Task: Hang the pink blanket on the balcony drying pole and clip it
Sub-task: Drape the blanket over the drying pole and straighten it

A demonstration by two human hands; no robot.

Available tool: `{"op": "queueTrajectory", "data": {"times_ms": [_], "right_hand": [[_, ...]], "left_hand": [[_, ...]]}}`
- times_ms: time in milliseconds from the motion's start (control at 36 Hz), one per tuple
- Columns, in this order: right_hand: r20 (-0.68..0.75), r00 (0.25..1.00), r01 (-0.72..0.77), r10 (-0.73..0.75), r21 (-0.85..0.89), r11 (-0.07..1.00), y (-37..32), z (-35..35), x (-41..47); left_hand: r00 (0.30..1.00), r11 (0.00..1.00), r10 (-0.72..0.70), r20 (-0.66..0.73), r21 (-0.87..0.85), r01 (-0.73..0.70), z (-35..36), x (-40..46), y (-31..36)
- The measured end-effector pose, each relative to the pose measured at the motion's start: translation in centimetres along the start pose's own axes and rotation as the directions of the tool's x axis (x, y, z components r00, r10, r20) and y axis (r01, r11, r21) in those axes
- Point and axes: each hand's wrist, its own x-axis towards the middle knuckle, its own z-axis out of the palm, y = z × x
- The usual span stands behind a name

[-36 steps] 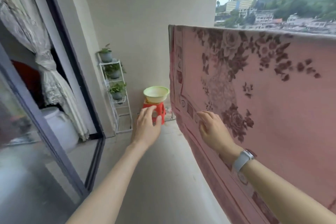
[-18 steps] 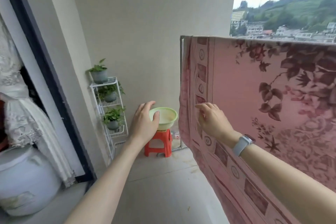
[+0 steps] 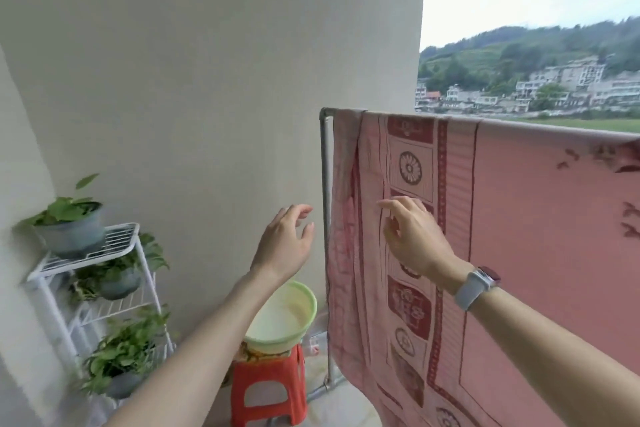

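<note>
- At nine o'clock a white wire plant rack (image 3: 114, 246) stands against the pale balcony wall (image 3: 207, 62), with three tiers.
- A grey pot of green leaves (image 3: 69, 229) sits on the top tier; two more potted plants (image 3: 117, 360) fill the tiers below it, blurred.
- At six o'clock a red plastic stool (image 3: 270, 388) stands on the light floor (image 3: 346, 409), and a pale green basin (image 3: 291, 315) rests tilted on its seat, partly hidden by the left forearm.
- The left hand (image 3: 284, 239) hangs in the air above the basin, fingers spread loosely and holding nothing, just beside the upright of the metal drying pole (image 3: 325, 204) but apart from it.
- The pole's upright rises from the floor to a corner joint, then runs off toward three o'clock as a horizontal bar under the cloth.
- The pink blanket (image 3: 536, 253) is draped over that bar from the corner to the right edge, hanging nearly to the floor, its dark red patterned border at the near end.
- The right hand (image 3: 412, 236), a watch (image 3: 476, 284) on its wrist, lies against the border with fingers curled; whether it pinches the cloth I cannot tell.
- At two o'clock, beyond the blanket's top edge, pale buildings and green hills (image 3: 536, 55) show under a white sky.
</note>
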Motion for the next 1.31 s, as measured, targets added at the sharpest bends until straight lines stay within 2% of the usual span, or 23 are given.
{"op": "queueTrajectory", "data": {"times_ms": [111, 250, 417, 528, 611, 806, 917, 972, 1028, 1167, 1250, 1306], "right_hand": [[-0.12, 0.991, 0.058, -0.059, -0.017, 0.998, 1.7, 2.3, 8.5], [-0.276, 0.954, 0.09, -0.117, -0.11, 0.99, 3.6, 4.7, 19.6], [-0.295, 0.934, 0.09, -0.2, -0.348, 0.933, 5.9, 8.1, 27.5], [-0.338, 0.929, -0.01, -0.149, -0.426, 0.905, 7.1, 10.0, 30.0], [-0.392, 0.911, -0.089, -0.129, -0.491, 0.866, 7.5, 11.2, 31.3], [-0.553, 0.831, -0.298, -0.063, -0.537, 0.789, 7.1, 13.3, 33.5], [-0.602, 0.798, -0.382, -0.034, -0.548, 0.744, 6.7, 14.1, 34.6], [-0.607, 0.795, -0.424, -0.005, -0.562, 0.71, 6.4, 14.5, 35.1], [-0.596, 0.803, -0.45, 0.018, -0.586, 0.674, 6.2, 14.8, 35.9], [-0.553, 0.831, -0.469, 0.067, -0.629, 0.62, 5.7, 14.7, 39.1], [-0.53, 0.84, -0.485, 0.116, -0.639, 0.597, 5.8, 15.5, 40.2], [-0.518, 0.848, -0.477, 0.116, -0.649, 0.593, 6.1, 16.7, 40.3]], "left_hand": [[0.998, 0.999, 0.043, 0.035, 0.0, -0.043, 2.1, 9.5, -2.4], [0.998, 0.988, 0.057, 0.008, -0.144, -0.055, 4.2, 23.0, -3.1], [0.998, 0.963, 0.055, 0.025, -0.267, -0.046, 8.7, 32.9, -6.2], [0.997, 0.926, -0.002, 0.076, -0.375, 0.03, 11.8, 38.4, -7.9], [0.99, 0.884, 0.025, 0.139, -0.465, 0.043, 13.8, 41.4, -8.4], [0.977, 0.758, 0.197, 0.084, -0.645, -0.097, 14.5, 45.3, -9.9], [0.936, 0.668, 0.329, 0.127, -0.732, -0.135, 13.5, 48.4, -10.5], [0.935, 0.646, 0.337, 0.113, -0.75, -0.143, 13.2, 50.0, -10.2], [0.951, 0.648, 0.298, 0.08, -0.748, -0.14, 13.0, 52.0, -10.0], [0.996, 0.7, 0.092, 0.017, -0.712, -0.053, 13.7, 57.5, -11.3], [0.989, 0.747, 0.125, 0.084, -0.664, -0.038, 15.1, 58.3, -12.9], [0.984, 0.756, 0.167, 0.068, -0.649, -0.084, 15.6, 57.5, -14.4]]}}
